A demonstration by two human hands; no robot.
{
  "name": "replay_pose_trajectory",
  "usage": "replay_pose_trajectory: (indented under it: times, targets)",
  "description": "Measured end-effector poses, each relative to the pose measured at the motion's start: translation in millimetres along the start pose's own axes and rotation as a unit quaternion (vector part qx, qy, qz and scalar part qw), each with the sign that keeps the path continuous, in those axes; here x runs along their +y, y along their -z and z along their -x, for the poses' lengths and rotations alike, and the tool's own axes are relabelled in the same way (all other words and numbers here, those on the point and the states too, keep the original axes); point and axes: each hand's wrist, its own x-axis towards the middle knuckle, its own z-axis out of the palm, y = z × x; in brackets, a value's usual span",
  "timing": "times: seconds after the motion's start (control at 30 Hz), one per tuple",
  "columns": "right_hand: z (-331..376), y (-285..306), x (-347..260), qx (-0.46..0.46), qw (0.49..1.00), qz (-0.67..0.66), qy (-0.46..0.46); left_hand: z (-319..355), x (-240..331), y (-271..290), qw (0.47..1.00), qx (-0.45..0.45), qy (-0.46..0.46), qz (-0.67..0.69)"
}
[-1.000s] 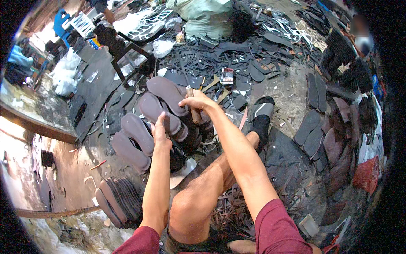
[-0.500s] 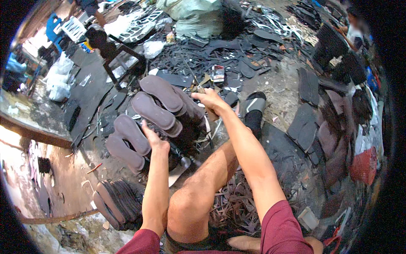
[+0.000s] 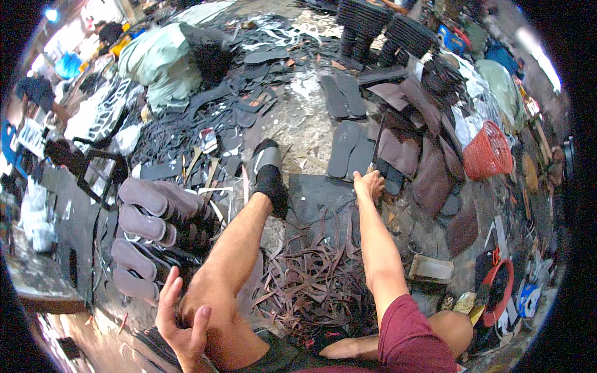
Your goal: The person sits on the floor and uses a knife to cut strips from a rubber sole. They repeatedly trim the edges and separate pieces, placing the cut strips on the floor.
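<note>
Head view, read from left to right. Stacks of grey-brown sandal soles stand at the left in four rows, their oval foam faces smooth and matte, edges rounded. Left hand is raised just beside the person's bent knee, fingers spread and loosely curled, palm released; it holds nothing and touches nothing that can be seen. It lies near the lowest sole stack but apart from it.

At centre, the person's leg runs up to a foot in a black sock and grey sandal. Below and to the right of the knee lies a heap of dark rubber offcuts, thin curved strips tangled together, dull brown-black. They rest partly on a flat dark rubber sheet with a square outline.

Right hand is stretched forward at the far edge of that sheet, fingers bent down and closed around a thin, straight tool that rises away from the knuckles; its tip is too small to make out. Just beyond the hand lie two flat dark cut soles, side by side, ribbed in texture.

Further right, brown leathery sheets overlap in a loose pile. A red plastic mesh basket stands tilted beyond them.
</note>
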Motion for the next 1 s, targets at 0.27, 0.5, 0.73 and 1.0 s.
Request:
replay_pose_trajectory:
  times: [0.27, 0.5, 0.73, 1.0]
  targets:
    - [-11.6, 10.3, 33.0, -0.004, 0.927, -0.338, -0.16, 31.0, 77.0, -62.8, 0.955, -0.089, 0.129, 0.253]
    - [-18.6, -39.8, 24.3, -0.022, 0.933, -0.335, -0.13, 76.2, 45.1, -135.9, 0.899, -0.217, 0.223, 0.307]
    - [-38.3, 2.0, 49.4, -0.032, 0.896, -0.394, -0.204, 74.4, 70.9, -153.7, 0.898, -0.215, 0.219, 0.316]
    - [178.0, 217.4, 120.2, -0.215, 0.74, -0.626, -0.122, 80.7, 13.5, -173.6, 0.747, -0.119, 0.464, 0.462]
